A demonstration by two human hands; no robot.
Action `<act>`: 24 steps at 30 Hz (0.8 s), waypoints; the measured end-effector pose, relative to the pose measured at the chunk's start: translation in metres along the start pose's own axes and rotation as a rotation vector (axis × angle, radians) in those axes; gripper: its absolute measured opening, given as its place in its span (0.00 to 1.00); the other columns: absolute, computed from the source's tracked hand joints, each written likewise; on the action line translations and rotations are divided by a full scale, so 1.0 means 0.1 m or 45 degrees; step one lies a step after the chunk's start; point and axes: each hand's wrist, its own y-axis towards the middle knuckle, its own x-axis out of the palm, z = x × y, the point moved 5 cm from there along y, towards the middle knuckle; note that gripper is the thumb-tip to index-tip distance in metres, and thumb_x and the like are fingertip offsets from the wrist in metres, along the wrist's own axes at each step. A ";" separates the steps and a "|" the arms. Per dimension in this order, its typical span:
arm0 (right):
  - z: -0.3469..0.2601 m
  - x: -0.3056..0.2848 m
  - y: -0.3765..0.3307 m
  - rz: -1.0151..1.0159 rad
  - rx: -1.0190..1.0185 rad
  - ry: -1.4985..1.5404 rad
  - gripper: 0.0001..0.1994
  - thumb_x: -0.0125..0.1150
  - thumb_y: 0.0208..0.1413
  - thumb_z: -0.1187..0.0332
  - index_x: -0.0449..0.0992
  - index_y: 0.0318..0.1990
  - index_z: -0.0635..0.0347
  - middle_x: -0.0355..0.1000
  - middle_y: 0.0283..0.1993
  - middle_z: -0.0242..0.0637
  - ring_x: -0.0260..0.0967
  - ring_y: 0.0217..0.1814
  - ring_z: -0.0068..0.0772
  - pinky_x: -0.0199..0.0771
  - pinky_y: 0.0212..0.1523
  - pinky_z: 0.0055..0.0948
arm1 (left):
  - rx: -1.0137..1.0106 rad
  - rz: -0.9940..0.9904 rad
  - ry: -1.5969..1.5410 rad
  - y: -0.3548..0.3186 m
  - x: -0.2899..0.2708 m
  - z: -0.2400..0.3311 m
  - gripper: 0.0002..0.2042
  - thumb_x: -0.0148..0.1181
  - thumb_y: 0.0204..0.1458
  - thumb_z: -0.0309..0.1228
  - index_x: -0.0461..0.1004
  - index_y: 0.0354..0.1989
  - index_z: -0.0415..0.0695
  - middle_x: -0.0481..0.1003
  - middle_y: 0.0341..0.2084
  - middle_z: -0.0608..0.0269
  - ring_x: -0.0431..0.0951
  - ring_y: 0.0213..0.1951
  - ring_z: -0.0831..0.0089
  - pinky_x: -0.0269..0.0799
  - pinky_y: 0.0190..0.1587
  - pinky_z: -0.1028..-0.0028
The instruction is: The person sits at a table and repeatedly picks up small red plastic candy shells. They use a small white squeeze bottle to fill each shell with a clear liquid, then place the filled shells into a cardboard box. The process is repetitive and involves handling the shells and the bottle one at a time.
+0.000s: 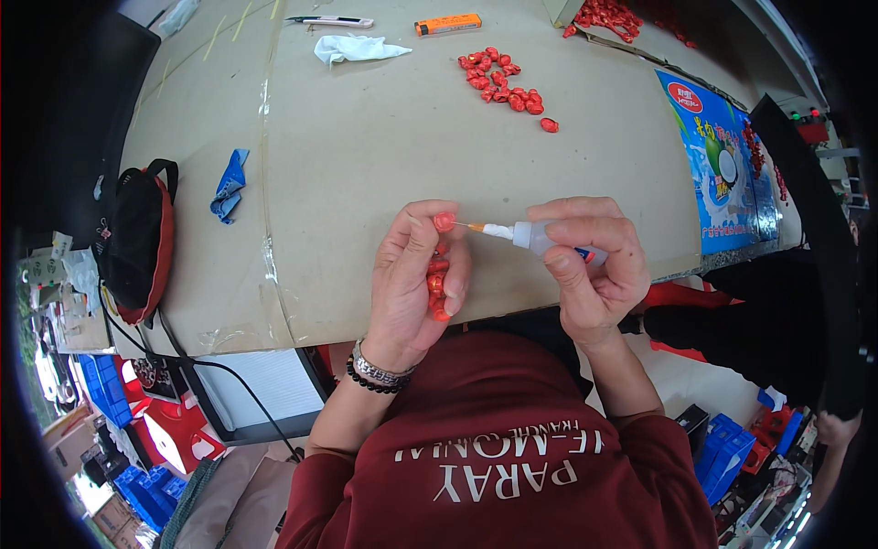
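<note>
My left hand (400, 274) is closed, pinching a small round red piece (444, 222) between thumb and forefinger. Several more red pieces (437, 285) lie against its curled fingers. My right hand (599, 261) grips a small translucent squeeze bottle (533, 237) lying sideways, with a white neck and an orange-based needle tip (476, 228). The thin needle points left and reaches the pinched piece, or very close to it; contact is too fine to tell. Farther off on the table lies a loose cluster of similar red pieces (498, 80).
The brown-covered table (357, 156) bears a utility knife (329, 21), an orange box (447, 25), a white tissue (358, 49) and a blue wrapper scrap (230, 187). A black-and-red bag (142, 242) sits left. More red pieces (607, 18) lie far right. A person in black (759, 311) is at right.
</note>
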 end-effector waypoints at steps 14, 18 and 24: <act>-0.01 0.04 -0.03 -0.014 -0.070 -0.076 0.07 0.64 0.49 0.78 0.76 0.37 0.64 0.75 0.36 0.42 0.68 0.29 0.24 0.63 0.24 0.19 | -0.026 -0.024 -0.020 -0.05 0.02 -0.02 0.15 0.45 0.64 0.38 0.69 0.49 0.40 0.73 0.34 0.62 0.64 0.15 0.82 0.57 0.10 0.83; -0.03 0.04 -0.03 -0.018 -0.080 -0.111 0.07 0.65 0.49 0.78 0.76 0.37 0.64 0.75 0.36 0.42 0.68 0.28 0.24 0.63 0.23 0.19 | -0.020 0.004 -0.005 -0.06 0.04 -0.02 0.15 0.46 0.64 0.38 0.69 0.49 0.40 0.73 0.34 0.62 0.64 0.15 0.82 0.56 0.10 0.83; -0.04 0.01 -0.02 -0.013 -0.089 -0.124 0.07 0.64 0.49 0.78 0.76 0.37 0.64 0.75 0.36 0.42 0.69 0.28 0.24 0.63 0.23 0.19 | -0.030 0.013 0.026 -0.07 0.06 0.02 0.14 0.50 0.62 0.39 0.71 0.47 0.42 0.75 0.33 0.67 0.64 0.15 0.83 0.57 0.12 0.83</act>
